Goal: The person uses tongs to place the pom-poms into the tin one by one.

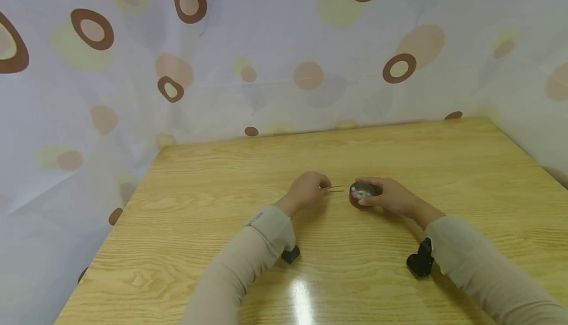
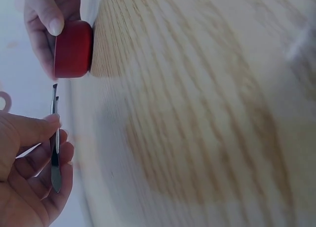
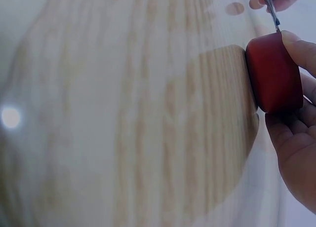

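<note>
My left hand pinches a pair of metal tweezers between thumb and fingers. The two slim tips point toward a small red round-cornered container and stand slightly apart from each other. In the head view, several small coloured spots or pieces show at the container's top; what they are is too small to make out. My right hand grips the container by its sides, thumb on one side and fingers on the other. The container's base is right at the wooden tabletop.
The wooden table reaches back to a pale curtain patterned with brown and peach ovals. Black wrist devices hang under the sleeves, close over the table. A bright reflection lies near the front.
</note>
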Action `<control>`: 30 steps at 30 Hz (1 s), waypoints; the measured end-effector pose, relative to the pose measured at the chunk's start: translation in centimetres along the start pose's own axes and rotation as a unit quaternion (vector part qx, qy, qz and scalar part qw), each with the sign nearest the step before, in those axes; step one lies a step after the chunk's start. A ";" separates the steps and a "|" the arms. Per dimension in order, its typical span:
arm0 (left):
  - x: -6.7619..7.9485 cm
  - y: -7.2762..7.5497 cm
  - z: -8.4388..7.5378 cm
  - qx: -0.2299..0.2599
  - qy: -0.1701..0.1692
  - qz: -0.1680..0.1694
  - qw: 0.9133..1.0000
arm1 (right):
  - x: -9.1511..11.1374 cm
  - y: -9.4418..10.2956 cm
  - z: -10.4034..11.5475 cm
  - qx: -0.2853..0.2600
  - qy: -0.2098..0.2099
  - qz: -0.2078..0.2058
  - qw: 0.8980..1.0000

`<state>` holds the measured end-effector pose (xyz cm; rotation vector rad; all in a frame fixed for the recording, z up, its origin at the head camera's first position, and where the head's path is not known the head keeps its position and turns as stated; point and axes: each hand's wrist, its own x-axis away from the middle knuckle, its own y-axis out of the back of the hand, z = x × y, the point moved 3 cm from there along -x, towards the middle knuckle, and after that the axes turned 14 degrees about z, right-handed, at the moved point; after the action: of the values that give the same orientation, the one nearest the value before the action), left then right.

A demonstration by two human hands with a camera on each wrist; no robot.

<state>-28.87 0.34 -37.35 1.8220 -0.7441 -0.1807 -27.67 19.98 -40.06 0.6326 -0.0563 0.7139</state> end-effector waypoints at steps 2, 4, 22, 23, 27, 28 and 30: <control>0.1 0.0 0.1 0.005 0.002 0.000 1.000 | 0.0 0.0 0.0 -0.002 -0.001 -0.001 1.000; 0.2 0.0 0.2 0.009 0.007 0.004 1.000 | 0.1 0.0 0.1 -0.003 -0.002 -0.002 1.000; 0.6 -0.7 1.5 0.009 0.050 0.028 0.998 | 0.5 -0.3 0.5 0.000 -0.001 0.003 1.000; 0.6 -0.7 1.6 0.009 0.052 0.030 0.998 | 0.5 -0.3 0.6 0.000 -0.002 0.003 1.000; 0.5 -1.0 2.0 0.015 0.056 0.034 0.998 | 0.6 -0.3 0.7 -0.002 -0.002 0.003 1.000; 0.5 -1.0 2.0 0.016 0.056 0.035 0.998 | 0.6 -0.3 0.7 -0.002 -0.001 0.003 1.000; 0.6 -1.0 2.1 0.017 0.056 0.035 0.998 | 0.6 -0.3 0.8 -0.004 0.001 0.003 1.000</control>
<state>-29.02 -1.47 -38.88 1.8201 -0.7332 -0.0199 -26.92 19.73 -39.46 0.6249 -0.0589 0.7206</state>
